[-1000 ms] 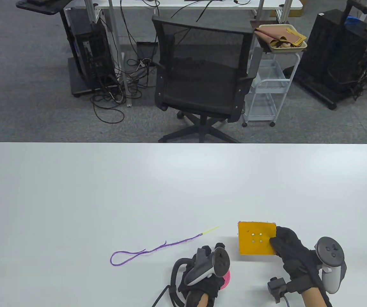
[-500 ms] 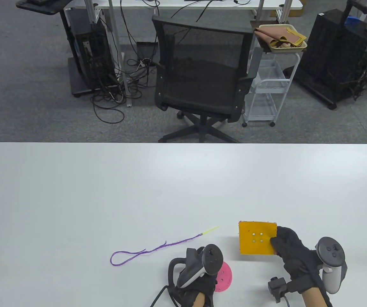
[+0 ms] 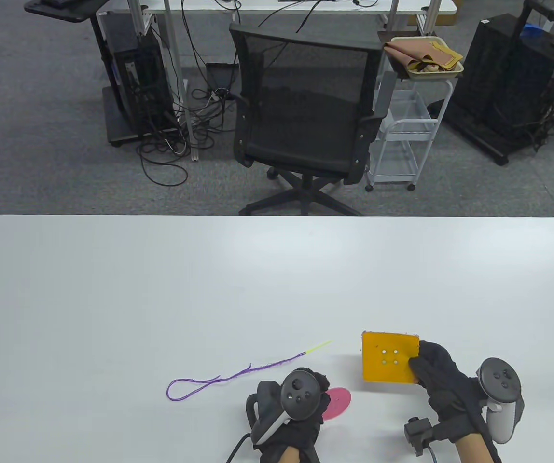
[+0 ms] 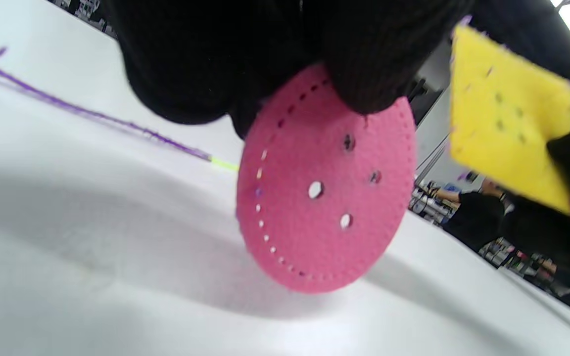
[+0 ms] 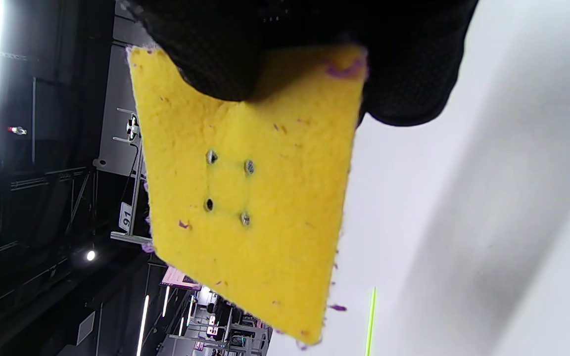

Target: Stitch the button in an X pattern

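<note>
Two gloved hands work at the table's near edge, apparently readying button and cloth to be matched hole to hole. The left hand (image 3: 301, 415) pinches the pink felt button (image 4: 324, 193) by its rim, tilted off the table (image 3: 113, 289). Right of it, the right hand (image 3: 443, 381) grips the yellow felt square (image 3: 389, 358) by one edge, raised. Farther left, the purple thread (image 3: 219, 378) with its yellow-green needle (image 3: 319, 346) lies untouched.
</note>
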Demonstrator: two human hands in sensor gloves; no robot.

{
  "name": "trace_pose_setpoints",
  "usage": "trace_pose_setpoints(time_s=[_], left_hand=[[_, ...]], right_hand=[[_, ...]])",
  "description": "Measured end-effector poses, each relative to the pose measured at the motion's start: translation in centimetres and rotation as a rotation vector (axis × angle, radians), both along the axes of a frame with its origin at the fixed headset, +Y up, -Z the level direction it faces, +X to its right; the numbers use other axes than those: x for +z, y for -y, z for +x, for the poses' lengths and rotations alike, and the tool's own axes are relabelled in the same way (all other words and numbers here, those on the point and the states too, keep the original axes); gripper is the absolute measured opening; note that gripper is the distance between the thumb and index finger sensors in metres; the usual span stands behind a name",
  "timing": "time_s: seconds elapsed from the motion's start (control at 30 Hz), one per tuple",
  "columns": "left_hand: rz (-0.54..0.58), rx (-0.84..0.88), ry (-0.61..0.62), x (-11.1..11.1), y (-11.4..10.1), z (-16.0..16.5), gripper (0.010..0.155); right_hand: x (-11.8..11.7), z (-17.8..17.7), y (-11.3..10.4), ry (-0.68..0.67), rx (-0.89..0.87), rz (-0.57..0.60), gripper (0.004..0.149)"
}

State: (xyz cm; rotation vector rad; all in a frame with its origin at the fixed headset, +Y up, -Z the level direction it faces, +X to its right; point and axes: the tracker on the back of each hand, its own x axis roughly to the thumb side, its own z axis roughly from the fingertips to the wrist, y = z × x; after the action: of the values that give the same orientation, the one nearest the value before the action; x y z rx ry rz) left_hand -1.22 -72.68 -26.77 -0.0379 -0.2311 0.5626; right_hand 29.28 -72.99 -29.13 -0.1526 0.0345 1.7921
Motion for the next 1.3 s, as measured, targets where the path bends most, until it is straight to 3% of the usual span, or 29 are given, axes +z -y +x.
trace_pose_setpoints(time_s=[0.27,0.63,1.3], left_hand=[[0.09,0.291,0.024,0.8,-0.9,-1.5,0.037],[0.106,0.504,0.039,1.1,-0.6,-1.5,0.036],[0.115,0.563,0.069,1.3,-0.6,-1.1,0.037]], right_hand=[[0.0,-0.4,0.2,-0.01,0.009,0.002,0.038],[0.3,-2.6,0.5,-0.122,0.028,0.003,0.038],[0.8,-5.2,0.5,-0.321,0.005,0.052,0.038]])
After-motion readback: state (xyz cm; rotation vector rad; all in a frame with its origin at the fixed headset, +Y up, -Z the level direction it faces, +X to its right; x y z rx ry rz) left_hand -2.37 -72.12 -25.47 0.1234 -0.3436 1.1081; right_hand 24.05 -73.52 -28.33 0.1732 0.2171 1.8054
